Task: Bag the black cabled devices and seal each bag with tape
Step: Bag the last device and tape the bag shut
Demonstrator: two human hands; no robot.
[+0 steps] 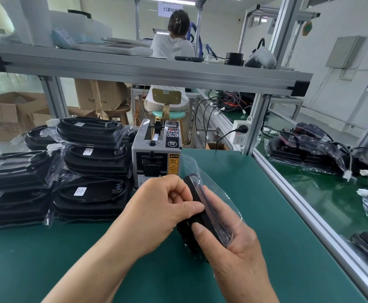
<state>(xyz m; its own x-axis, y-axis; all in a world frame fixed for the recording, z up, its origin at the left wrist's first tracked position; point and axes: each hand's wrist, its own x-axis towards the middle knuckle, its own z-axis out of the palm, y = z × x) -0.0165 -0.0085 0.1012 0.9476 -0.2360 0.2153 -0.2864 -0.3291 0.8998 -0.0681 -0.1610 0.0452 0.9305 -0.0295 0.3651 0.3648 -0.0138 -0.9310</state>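
Over mat (255, 193), just short of dispenser (156, 158): pinching bag (222, 202) against device (207, 217) with left hand (156, 208); gripping device underside with right hand (233, 248), thumb on face. Held on edge, long axis toward dispenser. Nearer its outlet: left hand.

The green bench (69, 259) carries stacked bagged devices (91, 200) and a grey tape dispenser (156, 154).

In front of the tape dispenser (156, 154), the left hand (156, 211) and right hand (233, 243) hide most of the black cabled device (191, 182). Left of the dispenser, the stacked bagged devices (14, 171) run off the edge, their labels too small to read.
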